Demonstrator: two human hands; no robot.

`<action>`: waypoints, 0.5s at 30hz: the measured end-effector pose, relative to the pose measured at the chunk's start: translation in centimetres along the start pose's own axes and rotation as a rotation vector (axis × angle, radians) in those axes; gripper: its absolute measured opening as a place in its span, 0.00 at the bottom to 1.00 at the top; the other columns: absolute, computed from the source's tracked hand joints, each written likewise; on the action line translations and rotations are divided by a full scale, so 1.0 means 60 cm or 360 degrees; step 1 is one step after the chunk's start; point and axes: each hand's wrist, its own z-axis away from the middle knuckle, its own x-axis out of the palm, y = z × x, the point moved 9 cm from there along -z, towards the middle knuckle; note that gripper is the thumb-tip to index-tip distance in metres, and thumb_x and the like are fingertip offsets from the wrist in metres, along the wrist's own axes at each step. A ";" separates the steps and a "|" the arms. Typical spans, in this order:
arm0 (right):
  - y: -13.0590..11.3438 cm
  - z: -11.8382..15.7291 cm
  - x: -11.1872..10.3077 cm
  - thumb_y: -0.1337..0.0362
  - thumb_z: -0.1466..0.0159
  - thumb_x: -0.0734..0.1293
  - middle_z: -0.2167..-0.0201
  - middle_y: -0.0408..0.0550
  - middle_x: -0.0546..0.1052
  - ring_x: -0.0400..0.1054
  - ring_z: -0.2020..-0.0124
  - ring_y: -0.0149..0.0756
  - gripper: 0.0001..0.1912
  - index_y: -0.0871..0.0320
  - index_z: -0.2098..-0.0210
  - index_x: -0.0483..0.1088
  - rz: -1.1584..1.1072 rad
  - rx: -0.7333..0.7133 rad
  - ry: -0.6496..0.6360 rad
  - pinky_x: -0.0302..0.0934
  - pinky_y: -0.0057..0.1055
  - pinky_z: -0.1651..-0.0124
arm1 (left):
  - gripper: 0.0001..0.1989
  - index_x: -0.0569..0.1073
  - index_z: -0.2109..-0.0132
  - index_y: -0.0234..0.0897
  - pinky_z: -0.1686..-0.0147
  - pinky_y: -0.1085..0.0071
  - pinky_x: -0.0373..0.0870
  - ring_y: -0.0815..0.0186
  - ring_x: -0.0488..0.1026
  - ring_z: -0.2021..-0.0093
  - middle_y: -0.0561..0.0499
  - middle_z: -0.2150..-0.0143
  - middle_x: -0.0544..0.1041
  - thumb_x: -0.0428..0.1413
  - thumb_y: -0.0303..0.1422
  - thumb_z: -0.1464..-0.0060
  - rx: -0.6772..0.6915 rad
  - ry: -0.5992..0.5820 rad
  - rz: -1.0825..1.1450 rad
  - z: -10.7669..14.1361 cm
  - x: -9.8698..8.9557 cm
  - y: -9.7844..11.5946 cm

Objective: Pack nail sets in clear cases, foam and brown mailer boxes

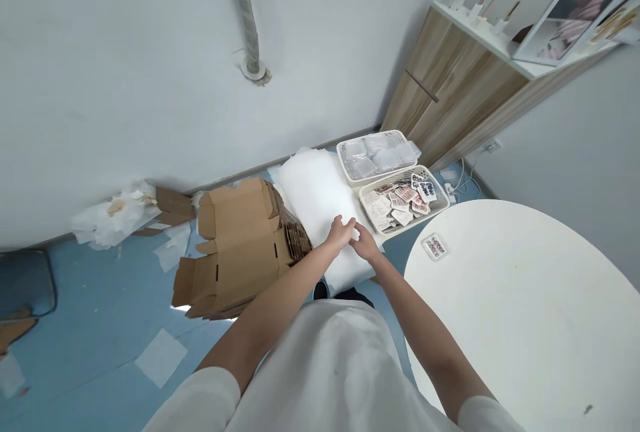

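My left hand point(340, 233) and my right hand point(365, 244) meet over a stack of white sheets point(315, 185) on the floor side of the room. Their fingertips come together, with fingers bent inward. Whether a small thing or a sheet's edge is pinched between them is too small to tell. Just right of the hands, a white basket point(383, 237) holds many small printed cards and packs. Behind it, another white basket point(341, 155) holds clear plastic boxes point(385, 157). Flat brown cardboard boxes point(245, 239) lie stacked to the left of the sheets.
A round white table point(525, 299) stands at my right, with a small clear pack point(435, 247) near its edge. A wooden cabinet point(465, 72) stands behind the baskets. Crumpled white wrapping point(117, 215) and a loose paper square point(161, 357) lie on the blue floor.
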 end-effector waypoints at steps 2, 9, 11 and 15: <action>0.009 -0.016 -0.006 0.68 0.48 0.61 0.41 0.49 0.56 0.49 0.41 0.42 0.31 0.54 0.44 0.55 0.0011 0.0017 0.0015 0.49 0.43 0.43 | 0.34 0.51 0.41 0.34 0.49 0.67 0.57 0.56 0.51 0.39 0.39 0.37 0.49 0.46 0.49 0.50 -0.0075 0.0068 0.0019 -0.021 0.009 -0.018; 0.027 -0.055 0.007 0.76 0.52 0.58 0.39 0.51 0.51 0.43 0.38 0.42 0.36 0.59 0.43 0.53 0.0181 -0.0082 -0.0145 0.42 0.42 0.39 | 0.31 0.57 0.44 0.34 0.48 0.67 0.57 0.57 0.53 0.40 0.40 0.38 0.53 0.50 0.46 0.51 -0.0243 0.0285 0.0050 -0.059 0.013 -0.087; 0.023 -0.054 0.030 0.77 0.52 0.57 0.38 0.53 0.49 0.39 0.37 0.43 0.37 0.61 0.42 0.51 0.0219 -0.0161 -0.0273 0.43 0.43 0.40 | 0.30 0.57 0.44 0.34 0.48 0.65 0.57 0.56 0.54 0.41 0.39 0.39 0.55 0.50 0.45 0.51 -0.0240 0.0330 0.0022 -0.065 0.007 -0.100; -0.002 -0.028 0.085 0.78 0.54 0.58 0.39 0.55 0.50 0.36 0.37 0.46 0.41 0.60 0.40 0.48 0.0327 -0.0442 -0.0581 0.41 0.49 0.41 | 0.25 0.62 0.48 0.34 0.52 0.64 0.61 0.57 0.63 0.47 0.39 0.46 0.64 0.51 0.42 0.51 -0.0156 0.0402 0.0007 -0.080 -0.003 -0.112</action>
